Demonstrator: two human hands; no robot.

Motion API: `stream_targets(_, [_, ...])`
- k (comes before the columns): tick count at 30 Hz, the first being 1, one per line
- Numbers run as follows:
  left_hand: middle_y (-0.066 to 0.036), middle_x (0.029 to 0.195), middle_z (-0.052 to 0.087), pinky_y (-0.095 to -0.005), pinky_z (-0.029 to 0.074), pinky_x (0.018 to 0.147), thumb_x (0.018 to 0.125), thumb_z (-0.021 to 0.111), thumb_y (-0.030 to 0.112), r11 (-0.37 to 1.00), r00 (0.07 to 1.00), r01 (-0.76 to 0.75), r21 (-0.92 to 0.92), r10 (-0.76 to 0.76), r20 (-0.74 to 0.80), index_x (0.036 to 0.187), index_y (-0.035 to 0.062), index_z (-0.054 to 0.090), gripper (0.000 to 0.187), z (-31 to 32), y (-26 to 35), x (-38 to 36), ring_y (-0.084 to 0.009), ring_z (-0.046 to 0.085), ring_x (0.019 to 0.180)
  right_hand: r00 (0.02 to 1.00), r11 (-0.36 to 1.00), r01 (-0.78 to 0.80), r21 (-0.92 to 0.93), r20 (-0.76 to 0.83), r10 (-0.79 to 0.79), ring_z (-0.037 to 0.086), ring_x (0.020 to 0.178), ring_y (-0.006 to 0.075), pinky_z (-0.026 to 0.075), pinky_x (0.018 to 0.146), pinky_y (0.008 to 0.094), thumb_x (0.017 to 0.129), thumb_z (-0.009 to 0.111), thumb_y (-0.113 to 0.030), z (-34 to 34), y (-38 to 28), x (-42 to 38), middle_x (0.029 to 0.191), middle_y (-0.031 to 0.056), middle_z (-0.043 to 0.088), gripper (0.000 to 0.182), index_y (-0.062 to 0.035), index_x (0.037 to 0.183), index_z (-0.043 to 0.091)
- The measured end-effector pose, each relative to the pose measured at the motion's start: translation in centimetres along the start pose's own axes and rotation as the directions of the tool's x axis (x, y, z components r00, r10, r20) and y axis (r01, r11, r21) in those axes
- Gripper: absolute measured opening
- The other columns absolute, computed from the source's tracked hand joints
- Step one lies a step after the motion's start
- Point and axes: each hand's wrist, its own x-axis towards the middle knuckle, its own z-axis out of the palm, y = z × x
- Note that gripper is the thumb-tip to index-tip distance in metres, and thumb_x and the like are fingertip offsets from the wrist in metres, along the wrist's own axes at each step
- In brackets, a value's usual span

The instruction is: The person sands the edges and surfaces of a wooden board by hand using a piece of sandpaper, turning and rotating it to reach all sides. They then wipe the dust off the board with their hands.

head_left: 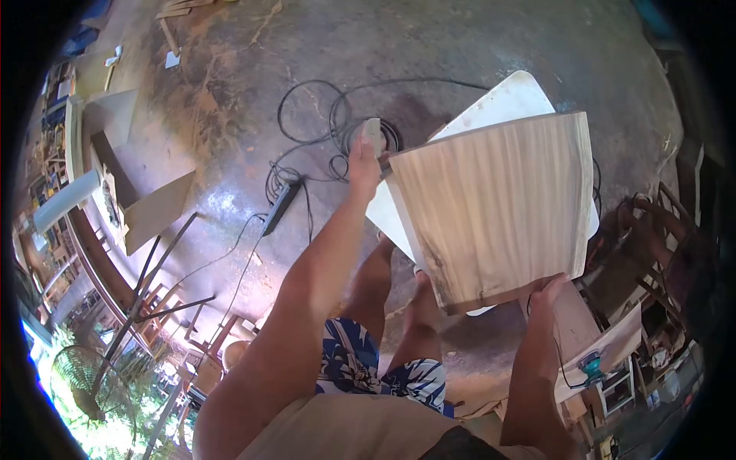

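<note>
In the head-worn camera's view, a person in patterned shorts [349,356] is standing over a broad wooden board [498,207], which is lying askew across a white worktop [502,103] whose corners are showing beyond the wood. The worktop is apparently bearing the board's weight, though how fully the two are meeting underneath is not showing.

The left hand [364,162] is reaching past the board's far left corner, its fingers closing around a small pale block [372,132] and pinching it upright above the floor [238,77]. The grip is leaving the block's far end exposed, probably so that its face is staying free of the fingers; the block's exact kind is too small to tell. The board is lying just to the right of this hand.

The right hand [546,293] is curling at the board's near edge, toward its right corner, seemingly steadying the wood from the person's side. Its fingertips are partly hiding, so whether they are clasping or merely bracing cannot be told. The board is extending forward and leftward from that hand.

Beyond the left hand, a black cable [280,115] is looping over the floor near a power strip [281,208], while a teal power tool [591,366] is resting at right, well apart from the board.
</note>
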Motion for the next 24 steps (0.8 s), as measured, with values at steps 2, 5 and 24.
stream_targets(2, [-0.01, 0.135, 0.056, -0.0346, 0.054, 0.089, 0.11, 0.038, 0.038, 0.997, 1.0, -0.012, 0.082, 0.014, -0.023, 0.148, 0.0101, 0.045, 0.048, -0.8, 0.5, 0.9, -0.0198, 0.06, 0.113, 0.995, 0.995, -0.093, 0.019, 0.042, 0.092, 0.026, 0.15, 0.0312, 0.027, 0.12, 0.0491, 0.101, 0.035, -0.067, 0.1, 0.4, -1.5, 0.165, 0.0136, 0.02, 0.083, -0.0108, 0.16, 0.019])
stream_targets(5, [-0.01, 0.124, 0.061, -0.0339, 0.053, 0.091, 0.11, 0.04, 0.037, 0.976, 0.995, -0.066, 0.207, 0.079, -0.059, 0.141, 0.0048, 0.051, 0.047, -1.3, 0.1, 2.3, -0.018, 0.061, 0.104, 0.963, 0.963, -0.266, -0.045, -0.047, 0.264, 0.027, 0.15, 0.031, 0.03, 0.119, 0.0468, 0.102, 0.043, -0.06, 1.3, -1.1, -5.5, 0.164, 0.0158, 0.023, 0.08, -0.0088, 0.159, 0.023])
stream_targets(24, [-0.031, 0.112, 0.065, -0.0505, 0.05, 0.092, 0.104, 0.045, 0.024, 0.569, 0.965, -0.225, 0.791, 0.015, 0.263, 0.144, 0.0064, 0.048, 0.044, -0.8, 5.3, -1.8, -0.0469, 0.062, 0.108, 0.277, -0.186, 0.81, -0.557, 0.642, -0.715, 0.023, 0.149, 0.0426, 0.014, 0.12, 0.0601, 0.092, 0.053, -0.046, 33.4, -8.5, -11.0, 0.159, 0.0236, 0.031, 0.072, -0.0062, 0.151, 0.038])
